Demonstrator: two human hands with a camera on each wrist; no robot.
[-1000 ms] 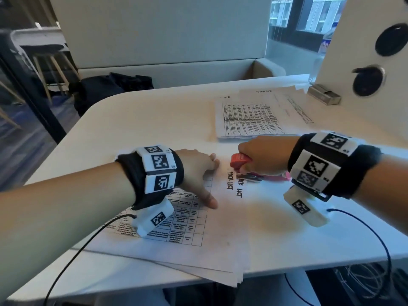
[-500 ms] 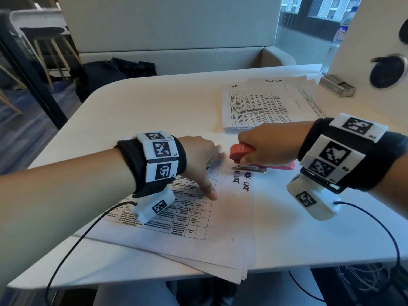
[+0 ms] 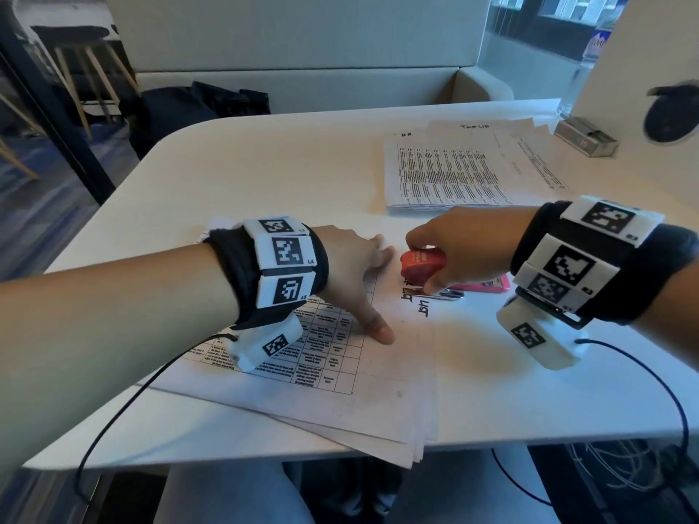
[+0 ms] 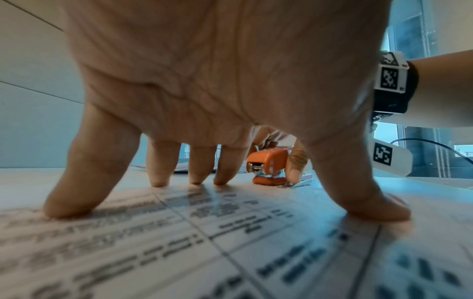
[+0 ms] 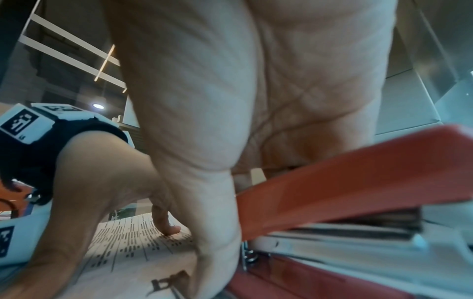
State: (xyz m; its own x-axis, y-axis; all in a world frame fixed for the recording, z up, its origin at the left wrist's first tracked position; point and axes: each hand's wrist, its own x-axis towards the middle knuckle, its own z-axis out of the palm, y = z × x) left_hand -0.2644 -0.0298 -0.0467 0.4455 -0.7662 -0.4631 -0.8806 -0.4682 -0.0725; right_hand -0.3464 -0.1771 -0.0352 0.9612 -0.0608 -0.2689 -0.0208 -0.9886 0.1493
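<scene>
orange stapler point(image 3: 423, 262) sits at the paper stack's point(image 3: 382, 376) far edge, right hand's point(image 3: 469, 240) fingers point(image 3: 435, 284) wrapped round it to press; left hand's point(image 3: 350, 264) fingers point(image 4: 158, 174) spread wide on the stack, pinning sheets square.

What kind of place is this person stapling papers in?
Likely an office meeting booth: a white table, stacks of printed sheets, and a cushioned bench with a high back behind.
</scene>
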